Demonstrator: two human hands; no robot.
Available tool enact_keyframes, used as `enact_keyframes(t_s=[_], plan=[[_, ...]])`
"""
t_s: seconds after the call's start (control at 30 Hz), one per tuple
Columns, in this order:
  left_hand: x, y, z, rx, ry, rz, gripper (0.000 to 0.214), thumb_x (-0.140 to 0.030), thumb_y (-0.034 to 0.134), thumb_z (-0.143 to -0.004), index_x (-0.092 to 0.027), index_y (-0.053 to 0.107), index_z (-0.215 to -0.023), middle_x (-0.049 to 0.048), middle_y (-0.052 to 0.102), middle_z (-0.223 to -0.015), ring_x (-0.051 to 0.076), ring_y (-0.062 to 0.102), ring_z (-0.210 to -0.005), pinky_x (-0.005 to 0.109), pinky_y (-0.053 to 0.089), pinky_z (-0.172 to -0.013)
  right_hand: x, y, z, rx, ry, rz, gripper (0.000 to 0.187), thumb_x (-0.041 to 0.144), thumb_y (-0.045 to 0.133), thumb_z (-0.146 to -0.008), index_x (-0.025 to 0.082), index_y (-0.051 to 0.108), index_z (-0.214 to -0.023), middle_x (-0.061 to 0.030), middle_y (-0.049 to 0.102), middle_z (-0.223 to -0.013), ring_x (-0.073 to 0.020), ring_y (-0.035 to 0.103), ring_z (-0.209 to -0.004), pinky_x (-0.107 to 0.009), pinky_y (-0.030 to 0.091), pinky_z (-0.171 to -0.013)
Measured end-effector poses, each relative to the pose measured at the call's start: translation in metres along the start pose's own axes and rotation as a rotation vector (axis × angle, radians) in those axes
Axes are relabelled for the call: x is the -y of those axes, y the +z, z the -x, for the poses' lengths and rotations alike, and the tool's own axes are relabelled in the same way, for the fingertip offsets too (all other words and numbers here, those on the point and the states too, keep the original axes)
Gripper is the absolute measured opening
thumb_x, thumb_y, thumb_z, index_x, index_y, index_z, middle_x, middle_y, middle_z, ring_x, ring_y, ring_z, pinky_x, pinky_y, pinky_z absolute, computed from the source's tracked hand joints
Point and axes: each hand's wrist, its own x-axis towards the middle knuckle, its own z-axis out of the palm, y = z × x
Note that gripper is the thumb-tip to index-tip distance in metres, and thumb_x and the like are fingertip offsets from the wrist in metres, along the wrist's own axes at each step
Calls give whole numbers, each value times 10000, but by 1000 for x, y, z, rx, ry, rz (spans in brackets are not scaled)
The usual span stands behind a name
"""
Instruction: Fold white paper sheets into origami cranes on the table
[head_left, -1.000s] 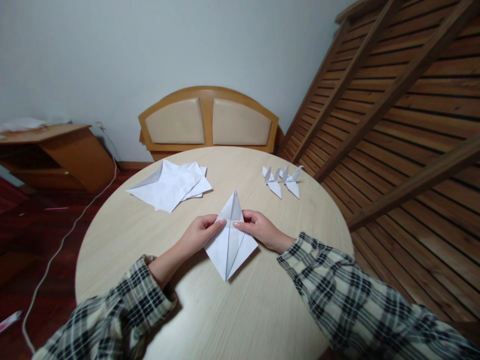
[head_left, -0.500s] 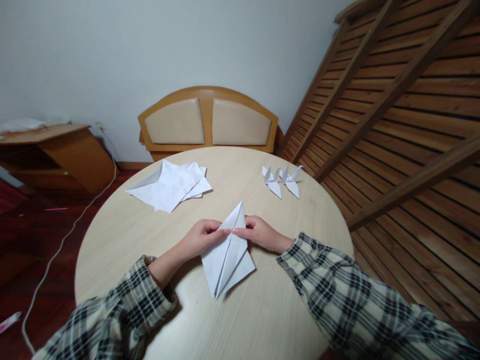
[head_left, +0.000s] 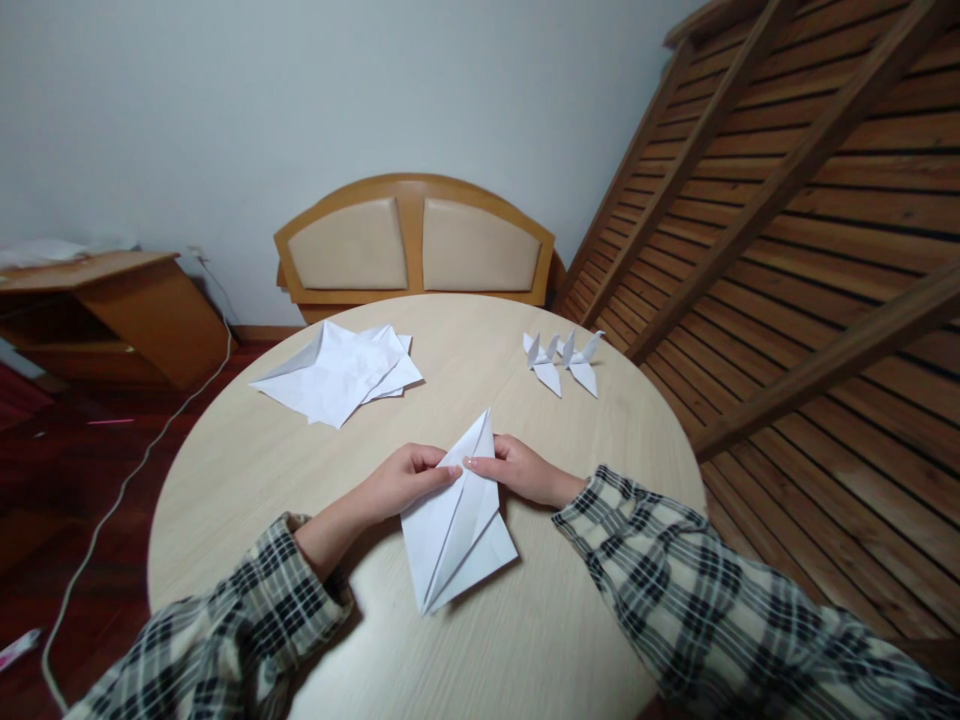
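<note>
Between my hands is a sheet of folded white paper (head_left: 450,530), its narrow tip pointing away from me and its wider part toward me. My left hand (head_left: 409,478) grips its left edge, thumb on top and the other fingers underneath, mostly hidden. On the right edge, my right hand (head_left: 525,468) pinches it the same way. The two thumb tips lie close together near the crease. A long fold runs down the middle, and a loose flap spreads at the lower right.
Several creased white paper sheets (head_left: 349,370) lie piled at the table's far left. Two folded paper cranes (head_left: 546,365) stand at the far right of the round table (head_left: 600,440). Behind are a headboard (head_left: 416,240), a slatted wooden frame (head_left: 787,260) and a low desk (head_left: 142,320).
The folded paper has opened out a little at its lower right and its near point has shifted slightly toward me. My thumbs have moved slightly apart. Both hands keep their hold.
</note>
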Motion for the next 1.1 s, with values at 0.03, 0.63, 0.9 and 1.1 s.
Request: enact_keyframes(t_s=[0.03, 0.63, 0.9, 1.1], plan=[[1, 0, 0, 6, 7, -16, 426, -553, 673, -783, -129, 667, -742, 11, 580, -610, 100, 466, -502, 211, 336, -462, 0, 0, 0, -6, 3, -6, 394, 510, 700, -774, 130, 672, -870, -57, 677, -853, -154, 591, -731, -281, 466, -659], [-4, -1, 4, 108, -8, -68, 402, -532, 666, -776, -136, 649, -709, 0, 547, -591, 94, 436, -489, 193, 310, -431, 9, 5, 1, -124, -55, 61, 570, 713, 579, -791, 180, 499, -607, 26, 473, -588, -104, 407, -559, -255, 352, -544], [-4, -2, 5, 120, -2, -73, 400, -527, 669, -775, -135, 653, -695, -1, 547, -584, 95, 442, -481, 199, 317, -432, 5, 3, -1, -251, -66, -10, 525, 666, 596, -809, 204, 449, -608, 59, 382, -545, -93, 342, -492, -248, 252, -466], [-4, -2, 6, 128, -2, -81, 387, -508, 667, -787, -134, 645, -689, -8, 540, -581, 88, 432, -475, 197, 301, -428, 1, -1, -5, -398, -32, -48, 526, 654, 588, -817, 210, 421, -591, 64, 372, -503, -82, 324, -435, -242, 209, -410]])
